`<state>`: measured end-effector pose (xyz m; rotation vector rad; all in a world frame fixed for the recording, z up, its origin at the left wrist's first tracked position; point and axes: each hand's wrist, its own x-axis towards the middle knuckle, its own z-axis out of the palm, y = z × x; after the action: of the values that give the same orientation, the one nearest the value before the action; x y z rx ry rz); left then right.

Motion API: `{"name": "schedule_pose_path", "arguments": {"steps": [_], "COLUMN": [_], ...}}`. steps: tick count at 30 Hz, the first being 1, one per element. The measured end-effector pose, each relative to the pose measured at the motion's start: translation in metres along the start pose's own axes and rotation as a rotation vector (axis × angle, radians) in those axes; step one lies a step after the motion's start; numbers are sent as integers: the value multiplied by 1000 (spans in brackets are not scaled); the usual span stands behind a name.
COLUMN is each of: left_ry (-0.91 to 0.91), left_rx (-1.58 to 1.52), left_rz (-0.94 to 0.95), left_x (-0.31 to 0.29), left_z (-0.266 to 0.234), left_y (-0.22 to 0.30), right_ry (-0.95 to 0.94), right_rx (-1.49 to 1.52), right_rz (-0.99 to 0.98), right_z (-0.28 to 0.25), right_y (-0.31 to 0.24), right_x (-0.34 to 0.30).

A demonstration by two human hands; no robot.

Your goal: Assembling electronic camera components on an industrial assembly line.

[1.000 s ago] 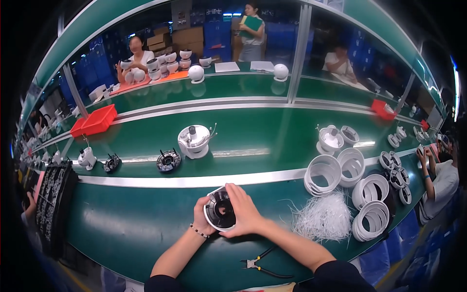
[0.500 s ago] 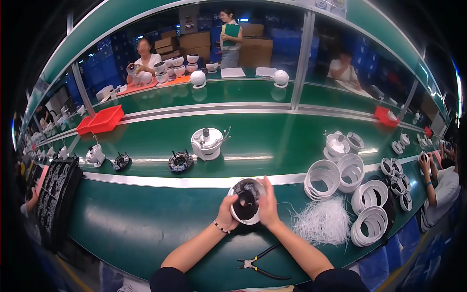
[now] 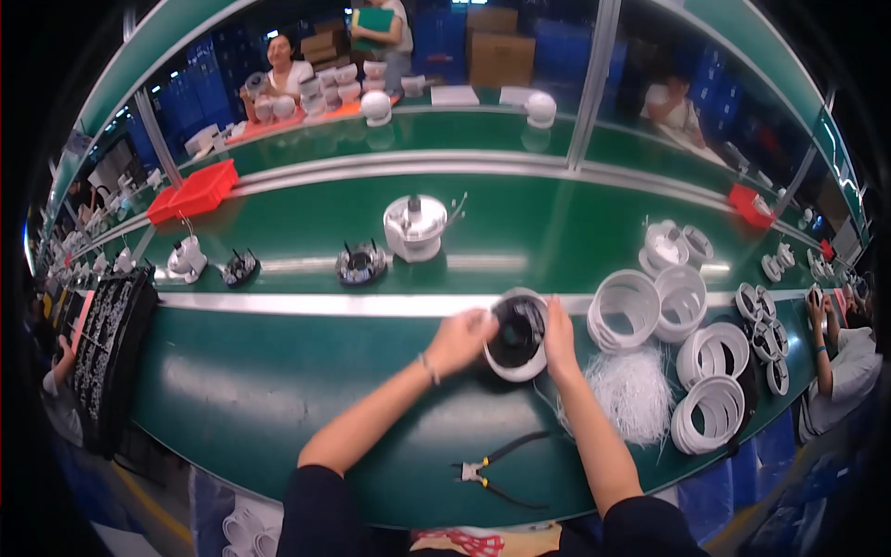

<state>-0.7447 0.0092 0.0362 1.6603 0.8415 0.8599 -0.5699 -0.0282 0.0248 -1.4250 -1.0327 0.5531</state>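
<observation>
A white round plastic housing (image 3: 513, 374) with a black inner part (image 3: 516, 336) is held above the front of the green bench, its open side toward me. My right hand (image 3: 559, 342) holds its right side, fingers straight along the wall. At the left rim, the fingers of my left hand (image 3: 459, 342) are bunched and closed, slightly blurred; anything small between them is hidden. Below my hands lie cutting pliers (image 3: 471, 471) with black and yellow handles, jaws pointing left. Beside my right forearm is a heap of thin white strips (image 3: 629, 397).
Stacked white rings (image 3: 624, 311) stand at the right, with more rings (image 3: 709, 413) nearer me. On the far strip sit a white motor base (image 3: 415, 228), a black round part (image 3: 360, 264) and a red bin (image 3: 206, 188). A black rack (image 3: 113, 362) stands left. Co-workers sit opposite and right.
The housing and both hands have shifted right and slightly up in view. My left hand has drawn from around the housing to its left rim, its thumb no longer inside. The view has tilted down.
</observation>
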Motion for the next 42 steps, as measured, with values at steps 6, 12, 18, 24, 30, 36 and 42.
{"name": "schedule_pose_path", "arguments": {"steps": [6,12,18,24,30,36,42], "left_ry": [20,109,151,187,132,107,47], "left_rx": [-625,-764,-620,457,1296,1598,1373], "left_rz": [-324,-376,-441,176,384,271,405], "left_x": [74,127,121,71,160,200,176], "left_z": [-43,-40,-54,-72,-127,-118,-122], "left_y": [-36,-50,-68,-14,6,0,21], "right_ry": [-666,-1207,-1168,-928,-516,-316,-257], "right_rx": [-564,-1039,-942,-689,-479,-912,-1078], "right_rz": [-509,-476,-502,-529,-426,-414,-342], "right_z": [-22,-41,-47,-57,7,73,89], "right_y": [-62,-69,-60,-47,-97,-98,-89], "right_x": [-97,-172,-162,-137,-13,55,77]}}
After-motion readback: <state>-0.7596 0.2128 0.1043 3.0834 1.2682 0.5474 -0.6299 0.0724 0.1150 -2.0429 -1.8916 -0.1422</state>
